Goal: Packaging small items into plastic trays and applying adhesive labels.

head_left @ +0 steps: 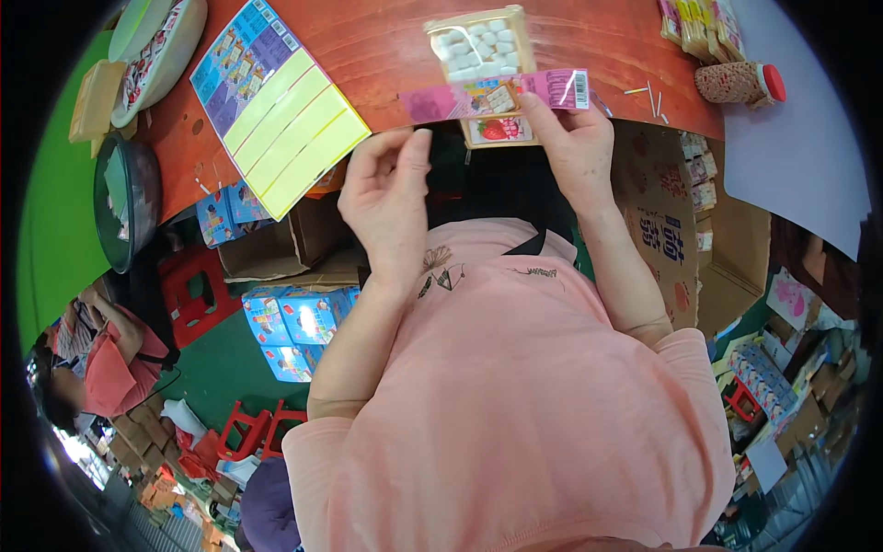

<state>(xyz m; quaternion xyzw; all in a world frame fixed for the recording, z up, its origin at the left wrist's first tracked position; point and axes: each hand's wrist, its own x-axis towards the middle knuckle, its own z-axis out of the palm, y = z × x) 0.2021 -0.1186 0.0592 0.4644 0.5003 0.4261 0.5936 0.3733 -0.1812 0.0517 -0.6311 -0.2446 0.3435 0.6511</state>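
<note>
My right hand (579, 152) grips a pink printed paper strip (469, 96) near its right end, thumb on top. The strip lies across a small cream tray (521, 37) filled with white pellets (474, 48). Below the strip, at the table's near edge, shows a card panel with a strawberry picture (499, 130). Just under the strip's left end is my left hand (391, 198), its fingers curled and the thumb close to them. It seems apart from the strip, and I cannot make out anything in its grip.
A sheet of yellow stickers (299, 129) overhangs the red table (386, 46). At left are a white basin (179, 69) and a dark bowl (143, 198). At right lie small white sticks (651, 97), a red-lidded jar (736, 85) and yellow-pink packets (704, 28). Cardboard boxes (658, 239) stand below.
</note>
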